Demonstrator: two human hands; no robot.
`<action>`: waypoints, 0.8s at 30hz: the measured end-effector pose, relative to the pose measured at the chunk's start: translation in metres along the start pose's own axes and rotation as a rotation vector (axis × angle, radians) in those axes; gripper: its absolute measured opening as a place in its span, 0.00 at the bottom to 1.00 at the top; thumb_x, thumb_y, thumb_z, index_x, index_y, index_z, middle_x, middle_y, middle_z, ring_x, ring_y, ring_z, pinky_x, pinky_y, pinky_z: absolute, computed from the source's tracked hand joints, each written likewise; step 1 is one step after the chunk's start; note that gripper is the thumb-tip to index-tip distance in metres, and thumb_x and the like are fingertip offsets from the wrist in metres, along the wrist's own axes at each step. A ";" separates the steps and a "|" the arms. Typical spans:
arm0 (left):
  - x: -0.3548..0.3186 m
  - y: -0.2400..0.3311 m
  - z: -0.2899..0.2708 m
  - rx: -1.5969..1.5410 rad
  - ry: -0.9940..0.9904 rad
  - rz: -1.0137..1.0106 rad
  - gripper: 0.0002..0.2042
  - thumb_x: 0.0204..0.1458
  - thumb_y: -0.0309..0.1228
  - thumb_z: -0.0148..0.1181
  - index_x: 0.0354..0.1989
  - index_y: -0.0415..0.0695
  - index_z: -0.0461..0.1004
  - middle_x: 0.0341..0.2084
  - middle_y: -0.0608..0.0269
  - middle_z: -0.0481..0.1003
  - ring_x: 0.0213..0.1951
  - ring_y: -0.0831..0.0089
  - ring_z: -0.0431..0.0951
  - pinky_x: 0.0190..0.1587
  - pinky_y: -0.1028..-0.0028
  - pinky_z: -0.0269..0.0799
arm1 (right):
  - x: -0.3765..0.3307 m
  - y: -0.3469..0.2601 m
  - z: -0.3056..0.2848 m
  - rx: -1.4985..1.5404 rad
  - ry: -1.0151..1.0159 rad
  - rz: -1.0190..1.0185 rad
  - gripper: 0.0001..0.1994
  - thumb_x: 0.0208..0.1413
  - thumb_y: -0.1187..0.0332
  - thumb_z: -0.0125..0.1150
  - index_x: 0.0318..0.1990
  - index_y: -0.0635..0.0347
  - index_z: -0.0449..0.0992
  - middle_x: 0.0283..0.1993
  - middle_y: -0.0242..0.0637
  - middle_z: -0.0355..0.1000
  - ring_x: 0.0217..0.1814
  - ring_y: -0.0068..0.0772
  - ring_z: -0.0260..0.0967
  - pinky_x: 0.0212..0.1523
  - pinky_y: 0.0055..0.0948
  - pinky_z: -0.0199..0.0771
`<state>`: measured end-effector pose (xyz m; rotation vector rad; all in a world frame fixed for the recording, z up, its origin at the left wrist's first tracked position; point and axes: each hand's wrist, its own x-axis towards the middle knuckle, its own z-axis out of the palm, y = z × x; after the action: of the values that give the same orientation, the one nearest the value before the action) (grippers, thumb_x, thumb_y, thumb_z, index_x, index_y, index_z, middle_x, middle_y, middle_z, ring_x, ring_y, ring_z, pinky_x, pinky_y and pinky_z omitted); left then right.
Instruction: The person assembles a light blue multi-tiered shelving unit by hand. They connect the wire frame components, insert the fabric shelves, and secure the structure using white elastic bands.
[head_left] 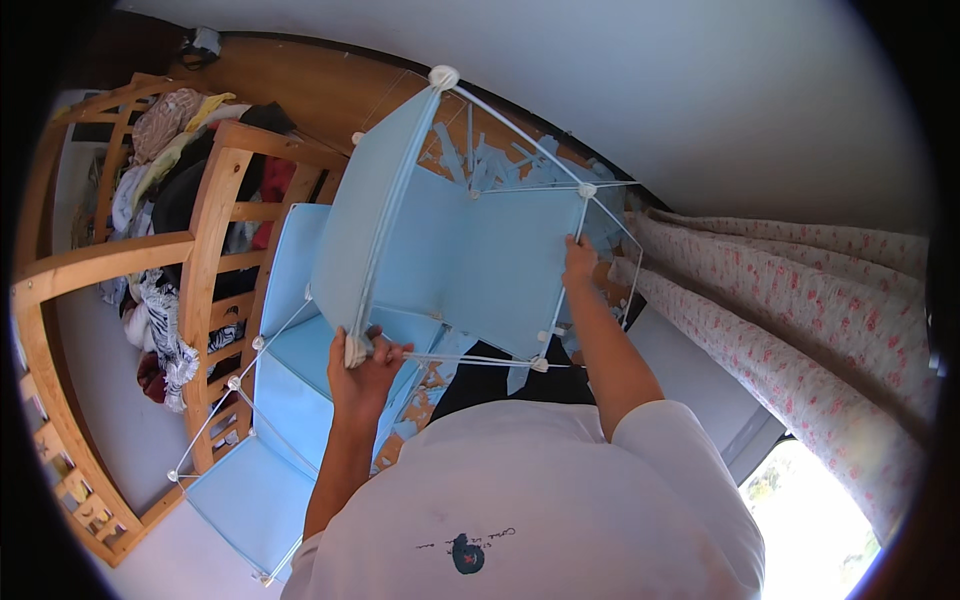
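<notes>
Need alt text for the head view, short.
A person lifts a light blue panel cube with a white wire frame: the left hand grips a lower corner connector, and the right hand holds a frame rod on the far side. More blue cubes stand below, beside a wooden rack piled with clothes; floral curtains hang on the right.

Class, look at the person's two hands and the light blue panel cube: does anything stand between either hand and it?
Nothing visible does. The left hand grips the light blue panel cube at a lower corner, and the right hand touches its thin white frame rod.
</notes>
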<state>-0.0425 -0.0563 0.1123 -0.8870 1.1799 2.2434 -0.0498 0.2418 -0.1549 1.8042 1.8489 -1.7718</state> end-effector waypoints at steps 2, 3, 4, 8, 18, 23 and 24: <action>0.000 0.006 0.030 0.028 -0.065 0.014 0.22 0.56 0.50 0.39 0.37 0.38 0.63 0.13 0.64 0.61 0.28 0.67 0.66 0.54 0.57 0.58 | 0.022 0.001 -0.005 0.208 0.009 -0.107 0.13 0.54 0.68 0.53 0.47 0.60 0.72 0.41 0.43 0.72 0.41 0.36 0.68 0.39 0.37 0.67; 0.001 0.008 0.046 0.028 -0.118 0.018 0.22 0.56 0.49 0.39 0.38 0.38 0.63 0.15 0.63 0.62 0.29 0.66 0.67 0.55 0.56 0.58 | 0.034 0.000 -0.010 0.315 0.014 -0.158 0.15 0.54 0.68 0.53 0.49 0.58 0.71 0.44 0.44 0.72 0.44 0.37 0.69 0.41 0.36 0.67; 0.005 0.007 0.059 0.019 -0.166 0.022 0.22 0.56 0.49 0.40 0.38 0.37 0.63 0.16 0.62 0.63 0.31 0.64 0.67 0.56 0.55 0.57 | 0.040 -0.009 -0.015 0.240 -0.026 -0.230 0.16 0.54 0.67 0.53 0.51 0.57 0.70 0.47 0.45 0.70 0.47 0.38 0.68 0.44 0.35 0.67; 0.021 0.014 0.132 -0.029 -0.236 0.038 0.21 0.55 0.46 0.45 0.39 0.36 0.63 0.26 0.55 0.68 0.43 0.56 0.69 0.57 0.52 0.57 | 0.034 -0.059 -0.032 -0.332 -0.030 -0.712 0.22 0.54 0.60 0.54 0.56 0.58 0.66 0.55 0.46 0.65 0.54 0.42 0.65 0.52 0.33 0.64; 0.020 0.039 0.271 0.117 -0.408 0.170 0.24 0.56 0.44 0.43 0.49 0.33 0.58 0.45 0.39 0.67 0.53 0.48 0.64 0.57 0.52 0.54 | -0.157 -0.194 -0.090 0.180 -0.716 -0.797 0.15 0.55 0.61 0.56 0.43 0.63 0.73 0.29 0.30 0.68 0.32 0.16 0.63 0.31 0.18 0.62; 0.009 0.062 0.292 0.339 -0.572 0.219 0.28 0.54 0.41 0.48 0.56 0.30 0.52 0.51 0.34 0.61 0.55 0.51 0.63 0.56 0.60 0.59 | -0.172 -0.245 -0.089 0.500 -0.597 -0.749 0.11 0.56 0.64 0.54 0.33 0.64 0.74 0.16 0.21 0.57 0.17 0.10 0.47 0.16 0.15 0.43; 0.005 0.066 0.291 0.405 -0.557 0.215 0.29 0.54 0.40 0.49 0.56 0.30 0.52 0.51 0.35 0.62 0.55 0.52 0.64 0.56 0.61 0.60 | -0.171 -0.251 -0.092 0.519 -0.663 -0.704 0.11 0.57 0.64 0.54 0.33 0.64 0.74 0.16 0.21 0.56 0.16 0.10 0.45 0.15 0.15 0.42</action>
<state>-0.1851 0.1544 0.2694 0.0273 1.4132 2.0847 -0.1046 0.2647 0.1567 0.4045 1.9210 -2.8070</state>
